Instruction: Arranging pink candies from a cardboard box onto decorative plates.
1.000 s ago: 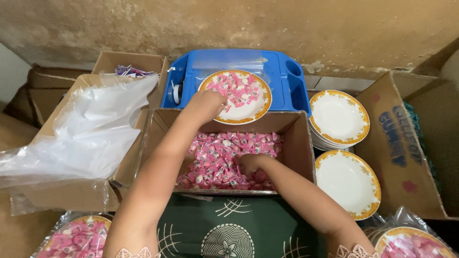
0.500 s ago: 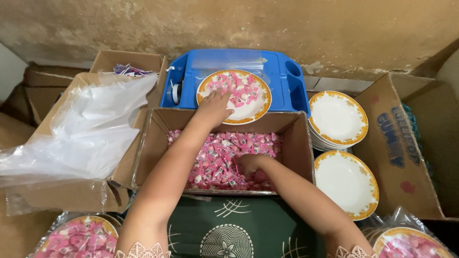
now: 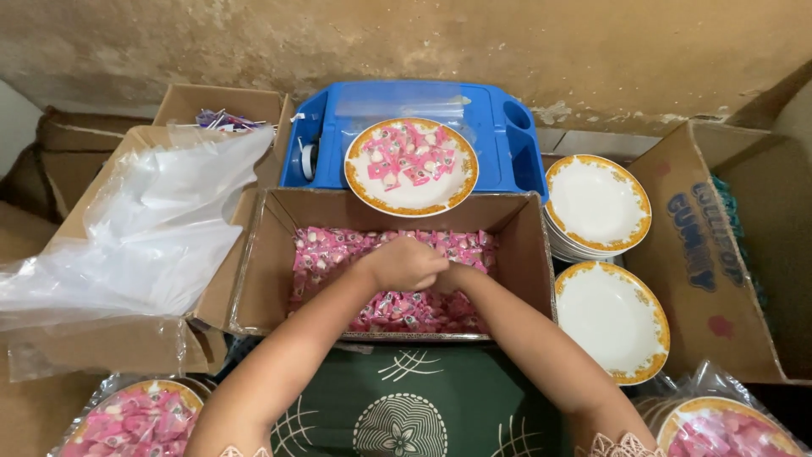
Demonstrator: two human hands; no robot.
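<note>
- Pink wrapped candies [image 3: 338, 254] fill the open cardboard box [image 3: 271, 254] at centre; both hands now meet inside it, over the middle of the heap.
- Left hand [image 3: 406, 264]: a second ago it reached forward to the gold-rimmed plate [image 3: 364, 182] on the blue tray [image 3: 499, 135]; it has since drawn back into the box. Its fingers are curled into a loose fist, probably around candies, though what they enclose is hidden.
- Right hand [image 3: 452, 278]: mostly covered by the left hand, it has stayed low in the candies throughout; whether its fingers are closed or spread cannot be told.
- The plate is now uncovered and carries a scatter of pink candies across its upper half, with bare white below.
- Judgement: one handful has been delivered and the hands are back at the supply; the plate looks only partly filled.
- Surroundings: two empty gold-rimmed plates [image 3: 599, 203] lie to the right, clear plastic bags [image 3: 152, 228] to the left, and wrapped, filled plates [image 3: 135, 419] sit at the near corners.
</note>
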